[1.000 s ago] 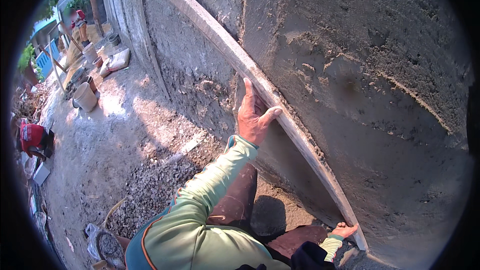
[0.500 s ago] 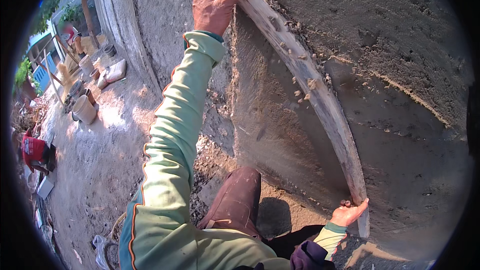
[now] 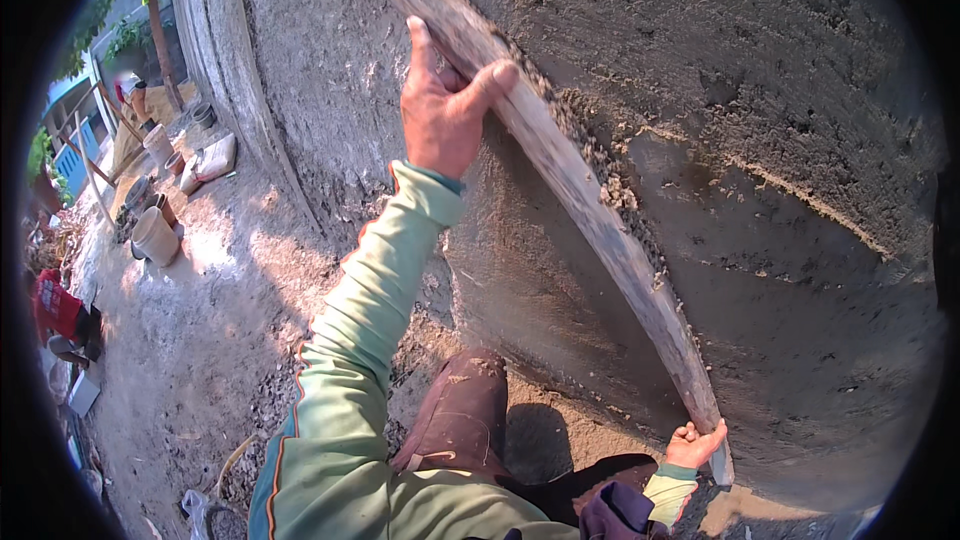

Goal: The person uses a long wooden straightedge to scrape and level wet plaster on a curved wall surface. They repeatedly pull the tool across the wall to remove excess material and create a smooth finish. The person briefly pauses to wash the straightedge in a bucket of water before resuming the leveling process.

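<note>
Wooden bar [image 3: 582, 195], in grip of left hand [image 3: 445, 115] and right hand [image 3: 695, 446] — loose mortar [image 3: 622, 198] along edge, prone to falling if jolted; wall [image 3: 790, 340], prone to gouging under uneven pressure.

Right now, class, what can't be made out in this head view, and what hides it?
Head view:
Wooden board: upper end cut off by the top edge.
Left hand: some fingertips hidden by hand or board.
Plastic bag: cut off by the bottom edge.
Far person: small, head blurred.
</note>
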`<state>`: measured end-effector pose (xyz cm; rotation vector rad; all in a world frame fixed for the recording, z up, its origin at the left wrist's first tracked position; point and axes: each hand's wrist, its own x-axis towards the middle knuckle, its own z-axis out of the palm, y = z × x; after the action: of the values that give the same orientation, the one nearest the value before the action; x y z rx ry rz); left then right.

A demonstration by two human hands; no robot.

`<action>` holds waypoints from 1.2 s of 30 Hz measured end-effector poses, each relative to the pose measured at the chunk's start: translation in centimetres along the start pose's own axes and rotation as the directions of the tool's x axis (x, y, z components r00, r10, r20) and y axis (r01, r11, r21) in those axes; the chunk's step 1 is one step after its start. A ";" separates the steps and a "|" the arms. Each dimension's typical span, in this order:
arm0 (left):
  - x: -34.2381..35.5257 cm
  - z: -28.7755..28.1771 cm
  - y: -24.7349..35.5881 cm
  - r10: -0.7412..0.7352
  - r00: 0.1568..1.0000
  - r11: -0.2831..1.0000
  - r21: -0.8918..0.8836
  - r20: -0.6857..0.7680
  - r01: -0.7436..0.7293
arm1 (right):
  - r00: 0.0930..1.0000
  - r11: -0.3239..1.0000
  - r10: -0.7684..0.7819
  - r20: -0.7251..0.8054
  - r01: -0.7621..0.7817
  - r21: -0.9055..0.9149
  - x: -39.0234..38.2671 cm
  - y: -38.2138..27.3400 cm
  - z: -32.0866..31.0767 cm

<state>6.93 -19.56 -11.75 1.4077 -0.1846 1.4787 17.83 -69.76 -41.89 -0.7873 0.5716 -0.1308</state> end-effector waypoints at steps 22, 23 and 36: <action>14.2 0.8 6.1 0.025 1.000 0.948 0.316 0.017 -0.029 | 0.986 0.998 -0.015 0.167 0.005 0.062 -8.7 0.5 8.2; 14.4 1.2 6.5 0.028 1.000 0.953 0.300 0.010 -0.029 | 0.985 0.996 0.022 0.171 -0.036 0.077 -9.0 1.2 8.2; -2.6 1.3 0.5 -0.144 0.983 0.975 0.154 -0.111 0.160 | 0.999 0.997 -0.048 -0.025 0.049 0.067 -2.5 0.9 1.1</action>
<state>6.83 -22.08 -13.19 1.4398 0.1075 1.4577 16.21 -67.68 -40.80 -0.7347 0.5677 -0.2036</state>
